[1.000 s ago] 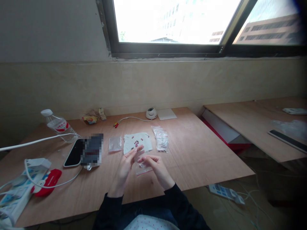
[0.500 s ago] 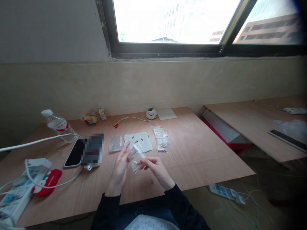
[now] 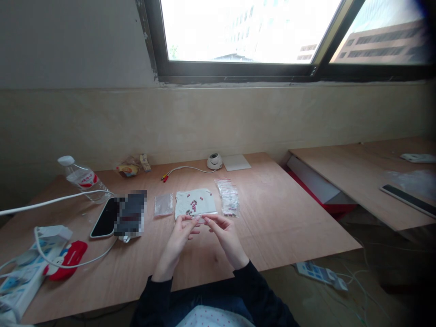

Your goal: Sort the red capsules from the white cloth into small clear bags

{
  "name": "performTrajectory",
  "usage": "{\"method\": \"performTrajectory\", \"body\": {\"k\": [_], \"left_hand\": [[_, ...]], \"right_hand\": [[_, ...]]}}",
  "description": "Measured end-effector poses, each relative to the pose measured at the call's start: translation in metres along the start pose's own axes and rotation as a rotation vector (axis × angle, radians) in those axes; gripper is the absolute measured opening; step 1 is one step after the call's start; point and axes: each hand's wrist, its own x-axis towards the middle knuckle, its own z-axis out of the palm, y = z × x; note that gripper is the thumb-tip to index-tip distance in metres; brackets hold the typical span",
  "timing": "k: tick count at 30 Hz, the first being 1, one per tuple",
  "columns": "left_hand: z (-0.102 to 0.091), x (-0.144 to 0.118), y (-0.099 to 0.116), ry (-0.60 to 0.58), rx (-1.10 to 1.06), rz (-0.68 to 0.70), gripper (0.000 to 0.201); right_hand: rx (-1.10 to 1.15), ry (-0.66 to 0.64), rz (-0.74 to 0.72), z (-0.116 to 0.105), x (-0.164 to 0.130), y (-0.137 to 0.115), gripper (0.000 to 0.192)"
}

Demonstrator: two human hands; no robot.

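Risk: left hand [image 3: 180, 229] and right hand [image 3: 221, 229] fingertips pinched on small clear bag [image 3: 201, 220]; slack pinch could spill contents onto table [image 3: 272, 218].

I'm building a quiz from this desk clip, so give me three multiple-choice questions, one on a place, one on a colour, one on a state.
1. Where is the water bottle?
A. far left of the table
B. on the window sill
C. on the floor

2. What colour are the small beads on the white sheet?
A. green
B. dark red
C. blue

3. What are the hands doing?
A. resting flat, apart
B. both pinching a small clear bag
C. gripping the phone

Answers: 1 A, it lies on the table at its left end. 2 B, they look dark red. 3 B, left hand and right hand meet on the small clear bag.
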Motion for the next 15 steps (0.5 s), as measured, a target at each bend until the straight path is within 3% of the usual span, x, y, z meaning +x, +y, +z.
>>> {"method": "performTrajectory", "body": {"k": [7,15], "left_hand": [[-0.0013,0.0018,0.003,-0.105,0.034,0.133,0.025],[0.0006,0.0016,0.0081,-0.043,-0.024,0.293,0.021]], "right_hand": [[0.041,-0.033,-0.007,0.0002,0.0003,0.0041,0.026],[0.135,0.044,0.024,0.0008,0.0032,0.009,0.058]]}}
